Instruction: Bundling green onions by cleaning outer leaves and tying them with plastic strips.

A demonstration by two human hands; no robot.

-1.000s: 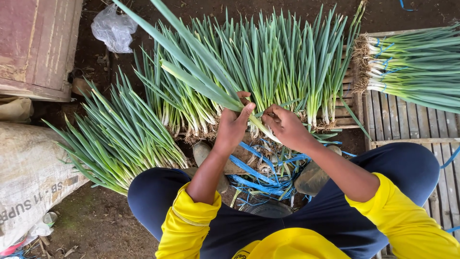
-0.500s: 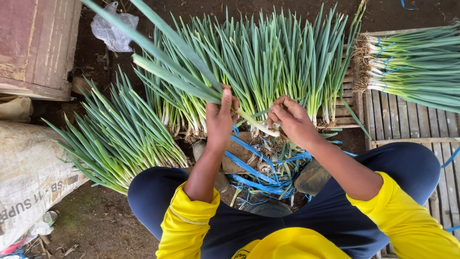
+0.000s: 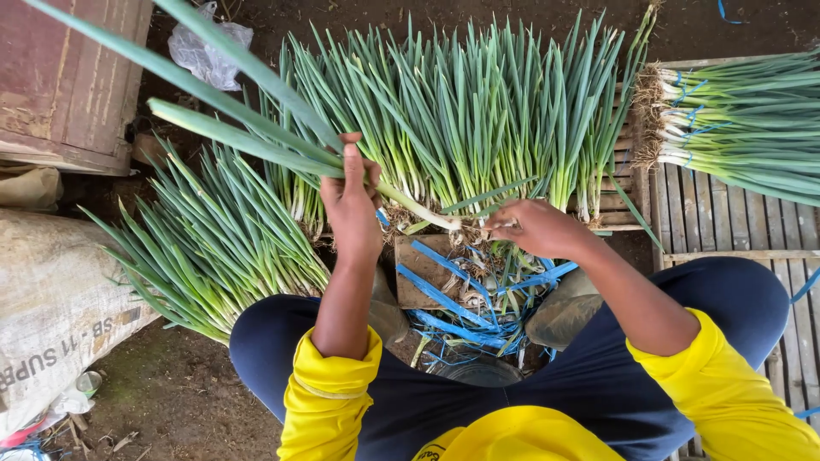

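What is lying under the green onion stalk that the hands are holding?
Under the long green onion stalk lie loose blue plastic straps and a brown board; the ground beneath them is covered.

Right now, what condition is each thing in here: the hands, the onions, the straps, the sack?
left hand: closed around a green onion stalk
right hand: pinching the root end of that stalk
held green onion stalk: lifted, leaves slanting up to the left
big onion pile: loose, roots toward the person
bundle on slatted pallet: tied with blue strap
blue straps: loose, tangled
white sack: lying on its side
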